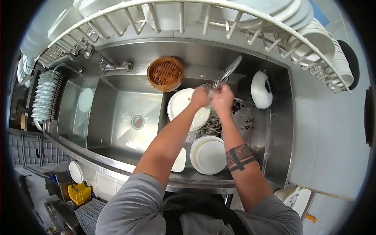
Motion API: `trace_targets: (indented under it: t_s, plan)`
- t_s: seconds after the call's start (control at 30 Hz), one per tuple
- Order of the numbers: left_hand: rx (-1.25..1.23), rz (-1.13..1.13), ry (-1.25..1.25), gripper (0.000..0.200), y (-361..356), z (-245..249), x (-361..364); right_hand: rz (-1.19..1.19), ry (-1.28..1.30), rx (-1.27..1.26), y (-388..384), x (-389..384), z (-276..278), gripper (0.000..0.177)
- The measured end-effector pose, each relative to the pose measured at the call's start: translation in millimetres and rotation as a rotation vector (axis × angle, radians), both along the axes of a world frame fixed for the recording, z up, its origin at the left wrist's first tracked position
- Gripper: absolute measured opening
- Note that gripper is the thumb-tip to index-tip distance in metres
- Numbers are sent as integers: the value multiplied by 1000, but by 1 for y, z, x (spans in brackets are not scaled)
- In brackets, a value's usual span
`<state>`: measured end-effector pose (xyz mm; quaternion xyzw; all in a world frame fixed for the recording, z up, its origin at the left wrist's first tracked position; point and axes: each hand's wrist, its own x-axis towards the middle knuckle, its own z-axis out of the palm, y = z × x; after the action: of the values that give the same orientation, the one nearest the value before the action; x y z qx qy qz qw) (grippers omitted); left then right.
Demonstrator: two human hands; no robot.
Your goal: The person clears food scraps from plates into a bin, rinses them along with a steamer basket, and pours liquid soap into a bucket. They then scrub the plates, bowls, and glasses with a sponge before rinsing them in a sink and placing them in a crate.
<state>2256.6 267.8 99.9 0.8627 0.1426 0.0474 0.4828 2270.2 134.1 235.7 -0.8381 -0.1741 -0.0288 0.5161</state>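
Observation:
Both my hands are raised close together under the tap at the back of the right-hand sink. My left hand is closed, its fingers curled around something small and clear that I cannot make out. Beside it, almost touching, my right hand is closed too, with its fingertips blurred and whatever they grip hidden. Below my left hand lies a large white plate, partly covered by that forearm. Nearer to me sit stacked white bowls and, half behind my left arm, a white dish.
A round bamboo steamer stands on the back ledge. Dark food scraps lie in the sink, by a wire grate. A white curved object is at right. The left basin has a drain. Above, a dish rack overhangs.

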Motion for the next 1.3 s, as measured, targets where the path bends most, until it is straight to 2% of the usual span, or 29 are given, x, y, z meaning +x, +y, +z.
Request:
trace_targets:
  t_s: [0.07,0.1,0.13,0.2,0.23,0.27,0.3,0.37,0.4,0.43,0.47,0.5,0.53,0.57,0.6,0.63,0.7,0.73,0.8,0.87,0.93,1.0,1.03,1.1,1.13,1.17,1.2,1.27,1.3]
  plan:
    - [372,93,148,23,-46,88,-19,-84,35,71,-11,30,-31,15]
    - [436,-94,163,25,-51,124,-29,-94,69,142,-17,51,-60,21]
    - [499,-272,185,28,-52,147,-37,-114,113,194,-21,64,-77,20]
    - [486,-199,68,22,-50,157,-48,-112,696,640,-17,89,-105,15]
    - [444,-164,52,19,-43,162,-51,41,964,631,-18,104,-115,13]
    - [403,-133,32,15,-35,165,-55,11,1009,529,-14,108,-114,13]
    - [408,-95,49,15,-25,166,-61,24,1103,598,-9,117,-123,14]
    - [-54,-121,168,9,-4,169,-69,70,1180,628,5,106,-84,10]
    - [-54,-104,168,9,0,163,-76,78,1239,675,6,102,-63,11]
    - [-380,-15,148,11,4,147,-83,87,1241,668,5,97,-55,11]
    - [-706,71,122,13,7,129,-88,60,1327,873,0,95,-50,14]
    - [-1043,65,73,22,6,103,-94,32,1403,1083,-7,92,-46,17]
    - [-1297,69,59,31,0,95,-104,154,1229,1064,-14,77,-50,21]
    - [-1430,57,7,34,-8,86,-115,271,1055,1037,-23,55,-55,26]
    - [-1562,46,-48,37,-16,77,-127,252,1059,879,-32,35,-56,30]
    - [-1560,52,-59,37,-24,65,-138,234,1060,720,-38,14,-57,37]
    - [-1828,113,-16,38,-35,45,-161,363,1239,582,-51,-49,2,48]
    - [-1828,119,-16,38,-29,59,-178,364,1244,581,-51,-72,10,48]
    - [-1097,-86,-103,35,-8,106,-231,598,1001,376,-46,-106,22,52]
    - [-1212,156,-25,28,19,112,-270,644,976,308,-26,-143,41,53]
    - [-1202,228,-3,23,60,141,-320,686,950,242,6,-184,45,54]
    - [-799,160,-83,16,100,136,-372,772,1023,164,54,-226,34,57]
    - [-793,155,-82,16,120,130,-395,772,1111,188,84,-247,16,59]
    - [-449,340,148,15,158,103,-434,773,1200,227,136,-287,-28,61]
    - [-441,336,156,15,176,81,-448,725,1281,123,163,-308,-47,63]
    - [-135,331,223,16,194,53,-461,673,1363,20,189,-327,-69,65]
    - [169,313,286,17,214,20,-473,661,1374,34,212,-345,-97,65]
    - [426,207,427,25,252,-58,-485,568,1310,-152,249,-382,-167,71]
    - [441,168,449,23,262,-69,-488,541,1324,-154,259,-398,-208,71]
